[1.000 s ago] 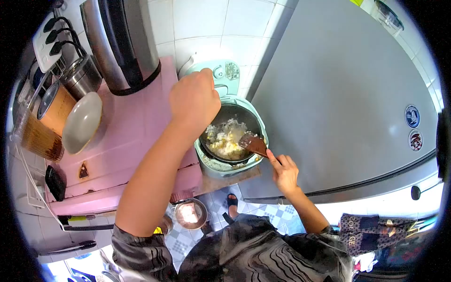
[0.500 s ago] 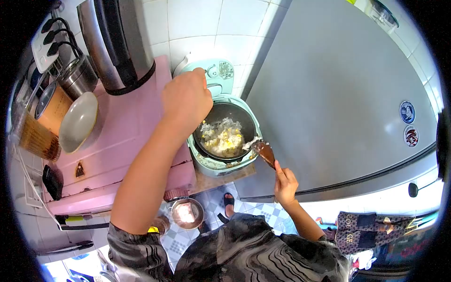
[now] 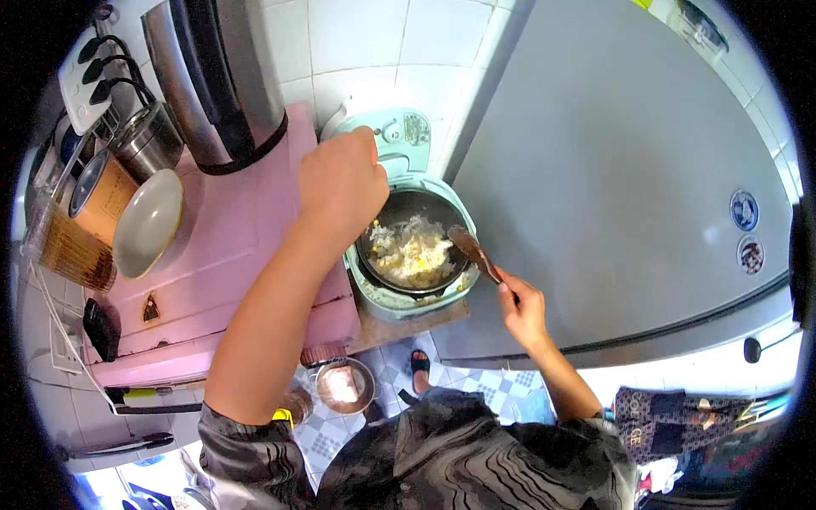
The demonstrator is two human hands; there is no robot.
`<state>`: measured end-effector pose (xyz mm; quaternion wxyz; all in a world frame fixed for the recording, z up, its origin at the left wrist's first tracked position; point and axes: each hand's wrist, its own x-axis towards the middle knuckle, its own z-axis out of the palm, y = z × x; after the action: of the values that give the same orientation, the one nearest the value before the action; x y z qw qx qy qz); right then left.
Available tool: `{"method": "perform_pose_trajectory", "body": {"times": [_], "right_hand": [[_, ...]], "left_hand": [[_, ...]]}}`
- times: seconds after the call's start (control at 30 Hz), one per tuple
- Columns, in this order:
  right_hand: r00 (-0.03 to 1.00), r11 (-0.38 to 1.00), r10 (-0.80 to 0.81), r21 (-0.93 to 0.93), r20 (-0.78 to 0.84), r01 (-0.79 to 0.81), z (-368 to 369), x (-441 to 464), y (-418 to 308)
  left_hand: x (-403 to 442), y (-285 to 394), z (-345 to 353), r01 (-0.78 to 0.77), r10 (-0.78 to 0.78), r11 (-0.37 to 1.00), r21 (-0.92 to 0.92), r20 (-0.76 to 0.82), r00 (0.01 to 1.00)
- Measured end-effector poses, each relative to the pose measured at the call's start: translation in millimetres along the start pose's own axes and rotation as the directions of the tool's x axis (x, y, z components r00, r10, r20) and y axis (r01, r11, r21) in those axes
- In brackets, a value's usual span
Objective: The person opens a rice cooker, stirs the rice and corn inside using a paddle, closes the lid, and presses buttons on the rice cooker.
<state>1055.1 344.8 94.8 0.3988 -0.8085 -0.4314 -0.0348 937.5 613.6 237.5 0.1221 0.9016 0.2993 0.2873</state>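
Note:
A pale green rice cooker (image 3: pixel 408 310) stands with its lid (image 3: pixel 391 136) raised. White rice with yellow kernels (image 3: pixel 416 255) lies in its dark inner pot (image 3: pixel 414 202). My right hand (image 3: pixel 524 308) is closed around the handle of a brown rice paddle (image 3: pixel 478 255), whose blade reaches over the pot's right rim to the rice. My left hand (image 3: pixel 344 174) is curled at the upper left of the pot, in front of the lid. Its back faces me, and whatever its fingers hold is hidden.
On the pink cabinet top (image 3: pixel 246 255) stand a steel kettle (image 3: pixel 212 85) and a grey oval bowl (image 3: pixel 149 223). A grey refrigerator (image 3: pixel 612 187) rises on the right. Below, a metal pot (image 3: pixel 345 385) stands by my foot (image 3: pixel 420 382).
The paddle, with rice on its blade at the pot's right edge before, has moved up and inward over the rice; the clump on it is gone. My left hand keeps its place.

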Motion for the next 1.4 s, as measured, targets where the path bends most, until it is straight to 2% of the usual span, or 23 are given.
{"method": "perform_pose_trajectory", "body": {"times": [0.07, 0.17, 0.27, 0.33, 0.37, 0.4, 0.43, 0.47, 0.5, 0.57, 0.63, 0.7, 0.77, 0.83, 0.87, 0.9, 0.97, 1.0, 1.07, 1.1, 1.17, 1.23, 1.4], "right_hand": [[0.996, 0.998, -0.056, 0.039, -0.066, 0.058, 1, 3, 3], [0.996, 0.998, 0.064, 0.003, 0.057, -0.065, 5, 9, 15], [0.982, 0.965, 0.183, 0.183, 0.054, -0.19, 9, 9, 13], [0.922, 0.733, 0.344, 0.564, 0.176, -0.381, 9, 21, 4], [0.924, 0.734, 0.339, 0.565, 0.174, -0.376, 10, 31, -8], [0.948, 0.603, 0.274, 0.739, 0.163, -0.301, 12, 43, -27], [0.968, 0.433, 0.213, 0.875, 0.135, -0.218, 17, 55, -46], [0.98, 0.414, 0.177, 0.896, 0.095, -0.162, 23, 66, -62], [0.989, 0.391, 0.14, 0.914, 0.053, -0.105, 31, 78, -78], [0.998, 0.553, 0.069, 0.833, -0.006, -0.033, 45, 102, -103], [0.997, 0.713, -0.077, 0.698, -0.002, 0.056, 51, 114, -127], [0.97, 0.651, -0.22, 0.725, -0.106, 0.227, 66, 125, -136], [0.943, 0.666, -0.32, 0.687, -0.089, 0.291, 60, 146, -131], [0.86, 0.801, -0.475, 0.313, -0.187, 0.51, 61, 185, -99], [0.96, 0.914, -0.256, 0.351, 0.113, 0.203, 68, 208, -79], [0.915, 0.951, -0.009, 0.287, 0.404, -0.117, 82, 230, -58], [0.757, 0.881, 0.093, 0.301, 0.646, -0.365, 126, 254, -18], [0.753, 0.88, 0.094, 0.3, 0.652, -0.369, 136, 258, -15], [0.81, 0.952, 0.306, -0.16, 0.5, -0.261, 159, 259, -21], [0.804, 0.951, 0.31, -0.165, 0.508, -0.262, 164, 253, -27], [0.904, 0.861, 0.413, -0.374, 0.115, -0.346, 169, 244, -39], [0.907, 0.896, 0.372, -0.332, 0.198, -0.295, 181, 243, -41], [0.914, 0.851, 0.388, -0.428, 0.119, -0.305, 211, 245, -51]], "left_hand": [[-2, 2, -3, 0.005, -0.006, 1.0, 0.022, 0.03, 1.0], [0, -1, 1, -0.015, 0.015, 1.0, 0.025, 0.012, 1.0], [-1, -1, 0, -0.012, 0.012, 1.0, 0.008, 0.013, 1.0], [-1, 2, 0, -0.001, 0.002, 1.0, -0.01, 0.026, 1.0], [-2, 4, -1, 0.011, -0.009, 1.0, -0.03, 0.039, 0.999], [-4, 3, 3, 0.01, -0.009, 1.0, -0.027, 0.033, 0.999], [-6, 1, 11, 0.005, 0.026, 0.979, -0.203, 0.15, 0.988], [-7, 0, 16, 0.02, 0.082, 0.929, -0.37, 0.257, 0.963], [-7, 2, 19, 0.014, 0.083, 0.932, -0.362, 0.25, 0.965], [-6, 9, 21, 0.326, 0.206, 0.623, -0.711, 0.551, 0.809], [-7, 11, 19, 0.328, 0.27, 0.509, -0.796, 0.509, 0.818], [0, 3, 15, 0.419, -0.002, 0.409, -0.811, 0.458, 0.889], [5, -1, 10, 0.487, -0.081, 0.351, -0.8, 0.492, 0.867], [5, -4, 17, 0.42, -0.263, 0.417, -0.806, 0.335, 0.905], [8, -3, 15, 0.4, -0.313, 0.435, -0.807, 0.281, 0.907], [10, -3, 12, 0.402, -0.321, 0.436, -0.805, 0.278, 0.905], [13, -3, 7, 0.298, -0.307, 0.624, -0.722, 0.123, 0.944], [13, -4, 9, 0.304, -0.312, 0.624, -0.72, 0.127, 0.941], [10, -8, 14, 0.12, -0.159, 0.781, -0.613, -0.01, 0.987], [8, -9, 16, 0.131, -0.168, 0.778, -0.614, -0.002, 0.986], [9, -9, 14, 0.177, -0.191, 0.79, -0.587, 0.039, 0.981], [9, -6, 9, 0.199, -0.199, 0.779, -0.594, 0.067, 0.978], [9, -8, 11, 0.211, -0.209, 0.831, -0.515, 0.062, 0.976]]}}
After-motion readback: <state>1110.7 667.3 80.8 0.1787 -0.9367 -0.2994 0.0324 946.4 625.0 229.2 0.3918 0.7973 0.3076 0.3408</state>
